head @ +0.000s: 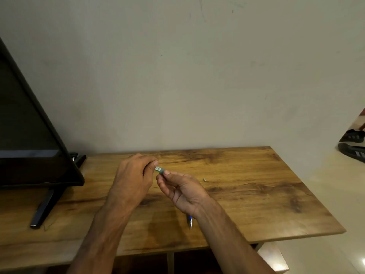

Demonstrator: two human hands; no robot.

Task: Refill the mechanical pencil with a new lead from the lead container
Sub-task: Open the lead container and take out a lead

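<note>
In the head view, a brown wooden bench with dark grain fills the lower half of the frame, under a plain pale wall. Near the middle of the frame, both hands are held above the bench and meet at a small grey-green lead container with a white label. The left hand is curled, and its fingers pinch the left end of the container. The right hand is turned palm up; its thumb and first finger pinch the right end of the same container, and the other fingers are loosely bent.

The blue mechanical pencil lies on the bench in the lower middle of the frame, partly hidden behind the right wrist. A tiny pale piece lies on the bench to the right of the hands; what it is cannot be told. A black flat screen on a stand occupies the left edge of the frame.
</note>
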